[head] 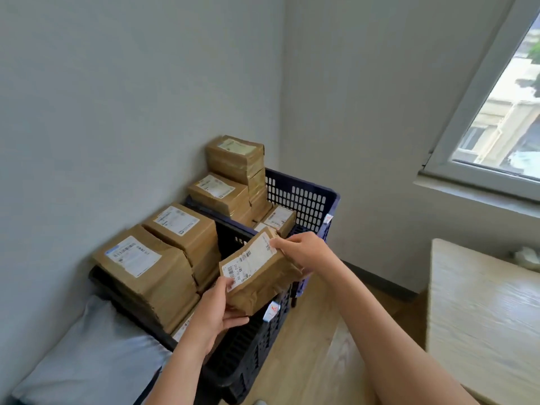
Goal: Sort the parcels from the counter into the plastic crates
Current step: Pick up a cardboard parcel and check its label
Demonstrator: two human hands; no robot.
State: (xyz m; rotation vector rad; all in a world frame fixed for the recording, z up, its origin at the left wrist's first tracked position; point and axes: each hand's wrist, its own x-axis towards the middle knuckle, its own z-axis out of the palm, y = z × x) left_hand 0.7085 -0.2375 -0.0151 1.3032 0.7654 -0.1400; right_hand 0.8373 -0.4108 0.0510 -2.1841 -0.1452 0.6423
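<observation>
A brown parcel (263,285) is held just above the black crate (242,355), over its open half, with the label turned up. It is gripped at both ends. The near end is held by the left hand (216,311), with the thumb laid on the label and the fingers curled below. The far end is held by the right hand (304,249), whose fingers are wrapped round the edge. On the wall side of the black crate, other parcels (152,267) are stacked well above its rim, and behind it a blue crate (306,197) is seen with a higher stack. The paper wrapping looks loose and creased, so a slip may be caused if one hand is released too early. The stack beside may be pushed over if the parcel is lowered against it.
</observation>
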